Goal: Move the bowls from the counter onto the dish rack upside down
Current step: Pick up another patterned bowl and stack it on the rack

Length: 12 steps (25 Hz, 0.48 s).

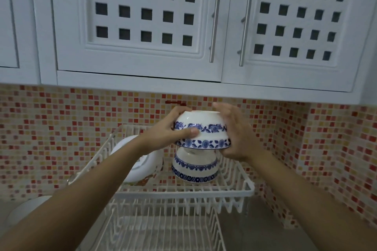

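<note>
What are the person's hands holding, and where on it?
A blue-patterned white bowl, upside down. The left hand and right hand clasp its opposite sides, above another bowl on the dish rack.

You see held bowl (202, 130): white, blue floral bands | racked bowl (194, 167): same white, blue flowers | rack (183, 191): white wire | plate (138, 161): white | tiles (61, 128): red, orange, cream mosaic | cabinets (142, 16): white, dark square lattice

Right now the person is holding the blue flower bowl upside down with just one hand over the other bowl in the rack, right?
Not quite: it is both hands. The head view shows the left hand and the right hand gripping opposite sides of the held bowl. The rest is right: it is upside down, above the other bowl in the dish rack.
</note>
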### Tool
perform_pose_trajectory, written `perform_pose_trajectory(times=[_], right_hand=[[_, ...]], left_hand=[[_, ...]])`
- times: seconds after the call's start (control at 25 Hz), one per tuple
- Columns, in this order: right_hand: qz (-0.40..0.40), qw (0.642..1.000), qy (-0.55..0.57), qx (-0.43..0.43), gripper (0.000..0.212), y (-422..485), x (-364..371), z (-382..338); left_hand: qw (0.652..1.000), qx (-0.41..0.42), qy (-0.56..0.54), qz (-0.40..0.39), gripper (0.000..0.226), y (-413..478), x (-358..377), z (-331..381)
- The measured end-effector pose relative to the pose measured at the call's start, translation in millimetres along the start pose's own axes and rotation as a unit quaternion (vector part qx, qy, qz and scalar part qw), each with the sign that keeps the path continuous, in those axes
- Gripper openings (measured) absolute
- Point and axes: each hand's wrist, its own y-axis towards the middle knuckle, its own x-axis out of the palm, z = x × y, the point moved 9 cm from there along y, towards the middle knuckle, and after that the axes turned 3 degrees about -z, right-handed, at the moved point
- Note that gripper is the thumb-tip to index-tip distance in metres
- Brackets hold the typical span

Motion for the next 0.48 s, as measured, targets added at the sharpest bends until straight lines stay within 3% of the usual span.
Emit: perform_pose_trajectory(times=[0.08,0.2,0.28,0.48], right_hand=[[-0.081,0.983,0.112,0.117,0.116,0.4,17.6,19.4],[-0.225,0.905,0.288,0.217,0.138,-8.4,44.8,36.5],[-0.253,0.876,0.328,0.249,0.132,-11.2,54.8,49.2],[-0.258,0.871,0.322,0.267,0.105,-17.2,77.4,74.5]], left_hand=[[0.999,0.013,0.010,0.048,0.071,2.1,-8.0,-2.6],[0.992,0.018,0.089,0.092,0.077,8.7,-13.7,-5.9],[0.986,0.002,0.138,0.093,0.076,16.3,-12.4,-12.8],[0.985,-0.071,0.157,0.013,0.076,38.7,10.8,-43.8]])
